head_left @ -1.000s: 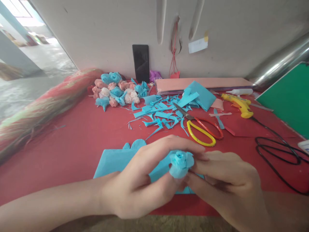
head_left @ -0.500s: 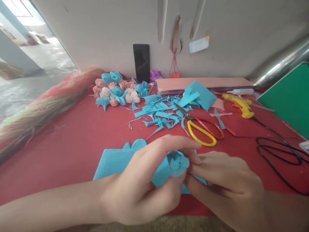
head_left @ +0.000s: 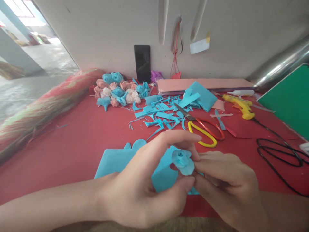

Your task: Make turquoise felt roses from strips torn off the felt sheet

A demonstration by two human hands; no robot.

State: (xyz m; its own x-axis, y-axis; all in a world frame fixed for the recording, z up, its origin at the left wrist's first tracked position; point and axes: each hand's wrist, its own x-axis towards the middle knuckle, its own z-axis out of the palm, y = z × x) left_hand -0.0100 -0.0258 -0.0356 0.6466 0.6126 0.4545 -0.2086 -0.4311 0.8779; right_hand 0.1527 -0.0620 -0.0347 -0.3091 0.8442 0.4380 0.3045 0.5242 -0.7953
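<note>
A small blue crepe-paper flower (head_left: 183,162) is held up in front of me, its curled centre facing the camera and its petals fanned around it. My right hand (head_left: 227,183) pinches its base from the right; the stem end is hidden by the fingers. Curved around the flower from the left is my left hand (head_left: 149,180), with the thumb at the lower petals, another finger behind, and the index finger arched above. Below both hands lies a flat blue paper sheet (head_left: 113,161), with rounded blue paper petals (head_left: 138,144) at its far edge.
Scissors (head_left: 202,133) with red and yellow handles lie beyond, beside blue paper scraps (head_left: 166,112). A yellow glue gun (head_left: 241,106) with a black cord is on the right. Finished paper flowers (head_left: 118,91) are piled at back left near an upright phone (head_left: 142,63).
The flower has shifted slightly right and turned, so its centre opens more upward. My left thumb has slid right, under the petals. My right hand keeps its pinch.
</note>
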